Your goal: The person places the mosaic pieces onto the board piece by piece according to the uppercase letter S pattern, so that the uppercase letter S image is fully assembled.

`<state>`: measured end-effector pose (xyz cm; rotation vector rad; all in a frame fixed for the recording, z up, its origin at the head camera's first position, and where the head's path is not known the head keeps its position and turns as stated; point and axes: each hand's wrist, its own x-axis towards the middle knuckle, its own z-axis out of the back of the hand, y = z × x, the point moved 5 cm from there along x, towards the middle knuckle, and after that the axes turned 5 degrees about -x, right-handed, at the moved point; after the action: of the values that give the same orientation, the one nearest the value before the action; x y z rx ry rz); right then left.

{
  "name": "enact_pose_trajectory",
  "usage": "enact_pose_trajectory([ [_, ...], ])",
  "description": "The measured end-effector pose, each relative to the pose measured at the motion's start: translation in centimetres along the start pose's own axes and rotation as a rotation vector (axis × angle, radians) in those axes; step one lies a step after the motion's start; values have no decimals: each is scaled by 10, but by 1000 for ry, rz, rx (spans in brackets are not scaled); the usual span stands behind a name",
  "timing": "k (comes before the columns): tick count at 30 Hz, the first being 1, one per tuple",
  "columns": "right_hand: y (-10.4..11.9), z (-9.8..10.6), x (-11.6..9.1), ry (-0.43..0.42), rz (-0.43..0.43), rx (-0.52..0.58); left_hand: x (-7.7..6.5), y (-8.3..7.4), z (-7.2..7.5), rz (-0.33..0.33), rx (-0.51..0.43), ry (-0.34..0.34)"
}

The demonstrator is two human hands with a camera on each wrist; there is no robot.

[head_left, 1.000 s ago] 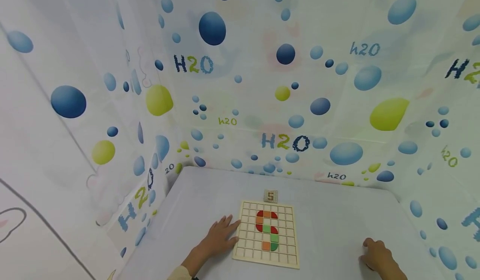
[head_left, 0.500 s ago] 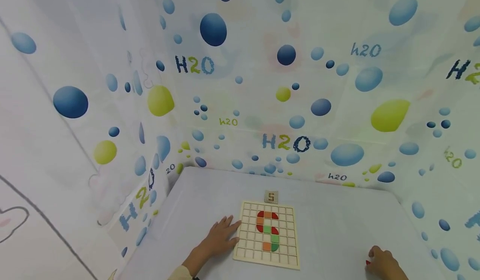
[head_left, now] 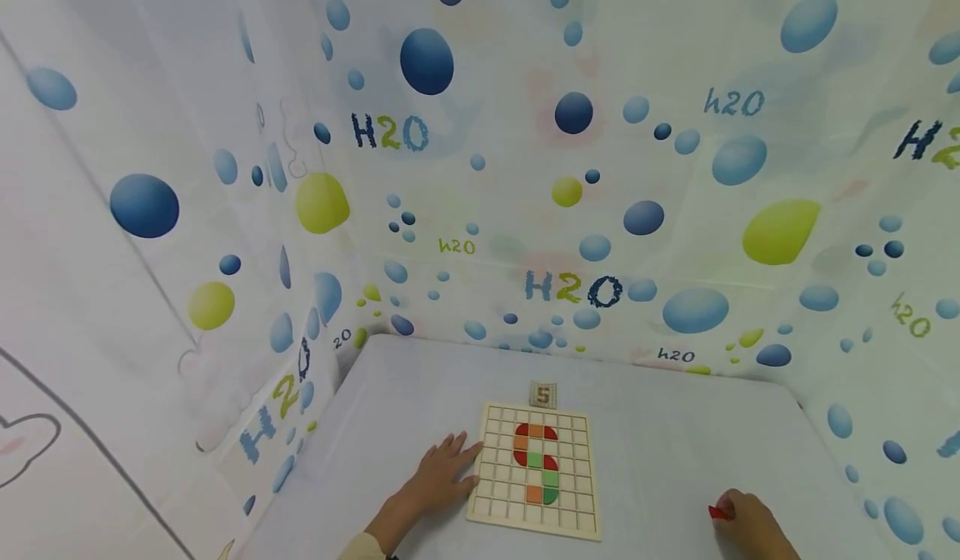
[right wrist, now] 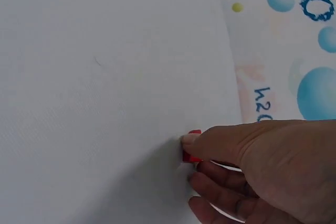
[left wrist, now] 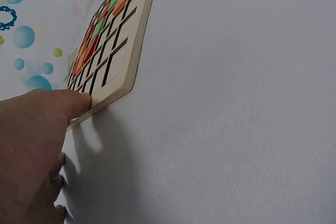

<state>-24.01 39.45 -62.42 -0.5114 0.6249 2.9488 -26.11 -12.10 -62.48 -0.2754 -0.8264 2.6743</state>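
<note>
A wooden grid board point(head_left: 495, 493) lies on the white table, with red, orange and green tiles point(head_left: 535, 460) set in its cells in an S-like shape. My left hand point(head_left: 438, 477) touches the board's left edge with its fingers fairly straight; in the left wrist view the thumb point(left wrist: 79, 103) rests at the board's rim. Off to the right of the board, my right hand point(head_left: 750, 527) pinches a small red tile point(head_left: 718, 512) between thumb and fingers. The right wrist view shows that red tile point(right wrist: 191, 156) partly covered by the thumb.
A small card point(head_left: 543, 395) with an S-like figure lies just beyond the board's far edge. White sheets point(head_left: 480, 202) printed with blue and green drops and "H2O" hang around the table point(head_left: 660, 427) at the back and sides.
My right hand now shows a red tile in its pinch and has moved slightly left over the last half second. The left hand and the board have stayed in place.
</note>
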Motion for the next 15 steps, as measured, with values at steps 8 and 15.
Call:
enact_pose_trajectory([
  [8, 38, -12, 6, -131, 172, 27, 0, 0, -1, -2, 8, -1],
  [15, 71, -23, 6, -211, 249, -24, 1, 1, -1, -3, 4, 4],
])
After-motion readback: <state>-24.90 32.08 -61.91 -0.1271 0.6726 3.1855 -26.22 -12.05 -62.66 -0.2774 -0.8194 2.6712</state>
